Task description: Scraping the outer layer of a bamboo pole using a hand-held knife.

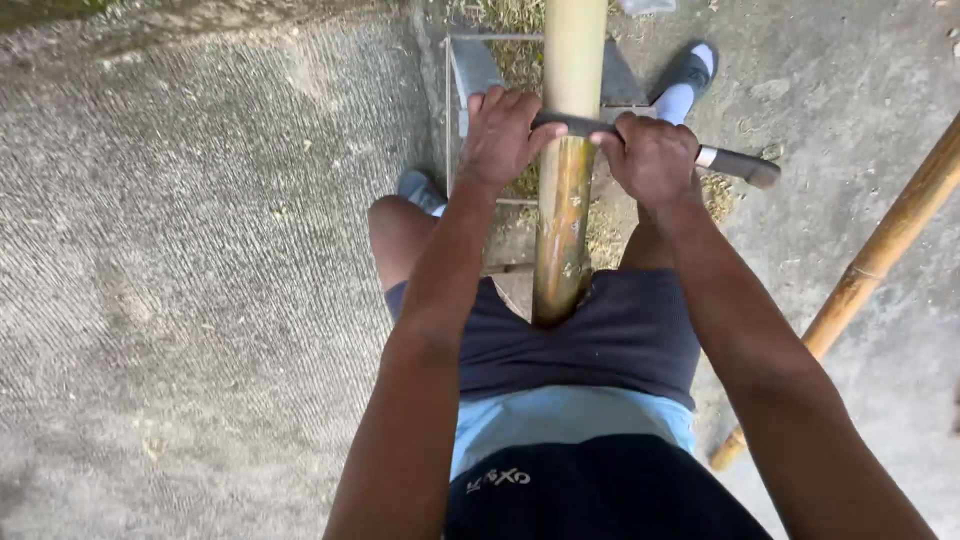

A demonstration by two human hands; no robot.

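Bamboo pole [566,190] is what everything here is built around: it runs straight away from you, near end tucked between your thighs, far end going out of the top of the view over a metal frame [470,75]. My guess is that pinning it with your legs keeps it from rolling or sliding while both hands are busy, and the frame props up the far part.

Going left to right: bare concrete floor [200,300] on the left, then your left hand [497,135]. Its fingers are curled shut around the left end of a dark blade [580,125] that lies crosswise over the top of the pole. The thumb reaches in toward the pole, just about touching it.

The pole sits right between your two hands, so the blade bridges it and your fingers end up on either side rather than on the bamboo itself. Below the blade the skin looks greener and shinier; above it, paler.

Your right hand [652,158] is closed tight on the other side, gripping the tool where blade meets handle [742,165], which sticks out past your knuckles. A two-handed hold like that looks meant to keep the edge level across the round surface.

Further right, a second bamboo pole [870,265] lies slanted on the concrete, well apart from your hands.
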